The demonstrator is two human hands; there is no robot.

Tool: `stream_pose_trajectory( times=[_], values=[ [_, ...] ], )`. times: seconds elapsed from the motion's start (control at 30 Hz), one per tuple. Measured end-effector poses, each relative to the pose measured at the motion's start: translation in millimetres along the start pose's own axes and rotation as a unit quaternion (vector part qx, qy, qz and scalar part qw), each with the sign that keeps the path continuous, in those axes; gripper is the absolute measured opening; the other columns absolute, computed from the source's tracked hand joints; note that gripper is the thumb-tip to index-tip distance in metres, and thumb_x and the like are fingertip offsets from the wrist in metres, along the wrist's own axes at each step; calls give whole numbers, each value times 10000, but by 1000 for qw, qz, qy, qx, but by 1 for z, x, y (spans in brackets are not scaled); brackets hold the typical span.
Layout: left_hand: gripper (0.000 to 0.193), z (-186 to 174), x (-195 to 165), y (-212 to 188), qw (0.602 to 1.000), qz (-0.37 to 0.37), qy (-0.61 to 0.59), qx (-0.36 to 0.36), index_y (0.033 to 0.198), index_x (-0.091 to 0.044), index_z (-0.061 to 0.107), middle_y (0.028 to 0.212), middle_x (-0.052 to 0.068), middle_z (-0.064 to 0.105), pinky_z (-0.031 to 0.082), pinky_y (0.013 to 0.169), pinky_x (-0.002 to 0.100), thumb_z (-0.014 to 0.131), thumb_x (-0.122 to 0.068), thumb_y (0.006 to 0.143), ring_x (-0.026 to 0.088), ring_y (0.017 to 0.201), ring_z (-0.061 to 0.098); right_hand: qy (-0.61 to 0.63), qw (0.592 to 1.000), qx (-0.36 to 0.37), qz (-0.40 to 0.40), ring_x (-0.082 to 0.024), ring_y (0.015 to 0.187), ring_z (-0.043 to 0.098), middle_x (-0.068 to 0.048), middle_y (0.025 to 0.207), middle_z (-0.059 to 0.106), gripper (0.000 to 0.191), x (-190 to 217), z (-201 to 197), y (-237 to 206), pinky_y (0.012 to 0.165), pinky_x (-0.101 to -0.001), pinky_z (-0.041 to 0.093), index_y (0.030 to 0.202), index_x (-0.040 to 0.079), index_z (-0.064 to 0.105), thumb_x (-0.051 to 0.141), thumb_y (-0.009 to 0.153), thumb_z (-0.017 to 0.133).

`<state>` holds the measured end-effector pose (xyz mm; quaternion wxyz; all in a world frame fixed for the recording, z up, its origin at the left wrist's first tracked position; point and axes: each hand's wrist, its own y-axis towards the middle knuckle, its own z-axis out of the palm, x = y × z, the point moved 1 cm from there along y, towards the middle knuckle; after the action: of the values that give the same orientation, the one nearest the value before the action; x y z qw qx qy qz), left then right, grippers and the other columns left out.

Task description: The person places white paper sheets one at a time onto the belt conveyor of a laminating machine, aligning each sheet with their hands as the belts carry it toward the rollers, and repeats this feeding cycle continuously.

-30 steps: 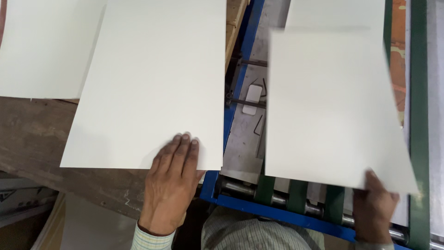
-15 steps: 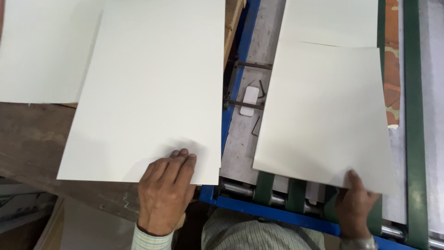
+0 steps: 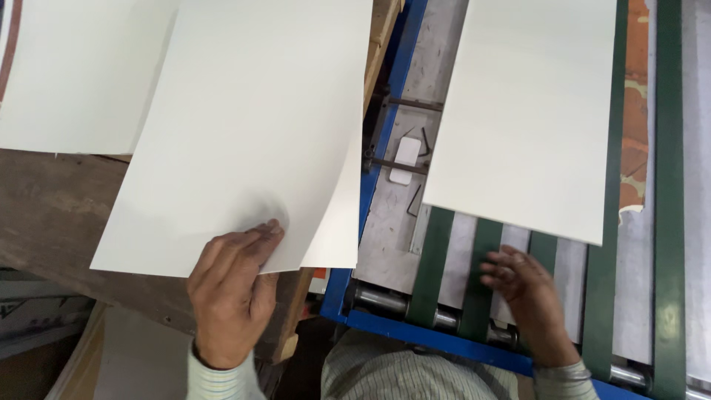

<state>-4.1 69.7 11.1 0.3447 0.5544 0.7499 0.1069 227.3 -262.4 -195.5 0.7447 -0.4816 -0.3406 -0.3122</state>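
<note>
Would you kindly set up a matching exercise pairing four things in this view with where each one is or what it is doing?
Things:
1. left hand
2. right hand
3. right-side sheet
4. small white block

States:
A. lying on the grey metal plate
B. lifting the corner of the top sheet of a stack
C. lying on the green belts, no hand on it
D. empty, above the belts

Pairs: 1-B, 2-D, 3-C, 4-A
</note>
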Motion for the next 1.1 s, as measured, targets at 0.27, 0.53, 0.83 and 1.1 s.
stream_pose_trajectory(
  times=[0.27,0.53,0.83,1.1],
  values=[
    [471,83,-118,-10,977,161,26,137,1268,67,635,1298,211,661,395,1129,556,696,-178,870,352,1261,590,103,890,424,-134,-269,1383,528,-134,1552,461,631,4,74,-74,1086,-425,520,1555,48,304,304,1036,557],
    [508,64,-83,-13,961,151,47,228,1232,4,638,1434,241,582,275,1204,608,664,-413,942,377,1418,477,-97,991,-91,-18,-270,1154,656,-217,1242,661,473,39,64,-54,957,-396,537,1429,-79,474,173,1033,529],
    [690,36,-13,8,973,51,159,160,1337,42,594,1384,216,602,401,1130,500,781,-289,761,363,1338,520,10,953,-257,-158,-288,1275,624,-187,1410,554,513,35,-65,-37,1031,-431,567,1524,-48,404,62,1044,551],
    [411,34,-6,-4,977,90,164,99,1174,-18,710,1181,131,718,560,955,433,773,-80,772,291,1147,666,8,935,-319,-153,-293,1177,680,-189,1344,615,534,-34,-101,-72,920,-426,614,1456,-22,489,-76,928,546]
  ],
)
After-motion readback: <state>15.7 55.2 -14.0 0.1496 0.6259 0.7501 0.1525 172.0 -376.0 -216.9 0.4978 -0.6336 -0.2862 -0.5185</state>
